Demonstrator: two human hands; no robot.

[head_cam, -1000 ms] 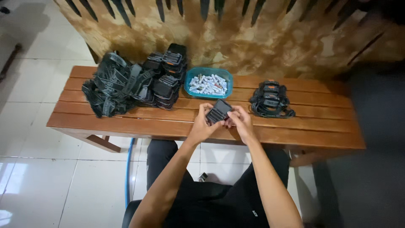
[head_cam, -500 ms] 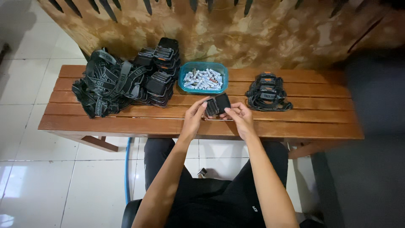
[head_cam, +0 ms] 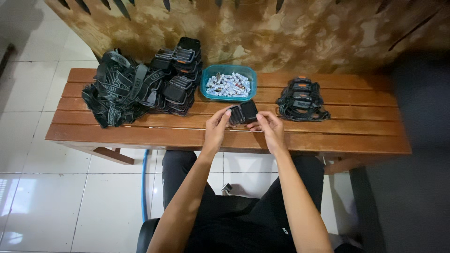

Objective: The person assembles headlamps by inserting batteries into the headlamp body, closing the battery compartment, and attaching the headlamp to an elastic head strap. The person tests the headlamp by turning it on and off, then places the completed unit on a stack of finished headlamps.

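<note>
Both hands hold a small black headlamp body (head_cam: 243, 113) just above the wooden slat bench (head_cam: 140, 133). My left hand (head_cam: 216, 126) grips its left side with fingers curled over the top. My right hand (head_cam: 268, 126) touches its right lower edge with the fingertips. Straight behind the lamp stands a teal tray of small batteries (head_cam: 228, 83).
A big pile of black headlamps with grey straps (head_cam: 140, 86) fills the bench's left part. A smaller stack of strapped headlamps (head_cam: 302, 99) lies at the right. A mottled brown wall (head_cam: 281, 33) rises behind; white floor tiles lie to the left.
My hands and the black lamp body have stayed near the bench middle, with the fingers shifting slightly on it. The view has tilted a little.
</note>
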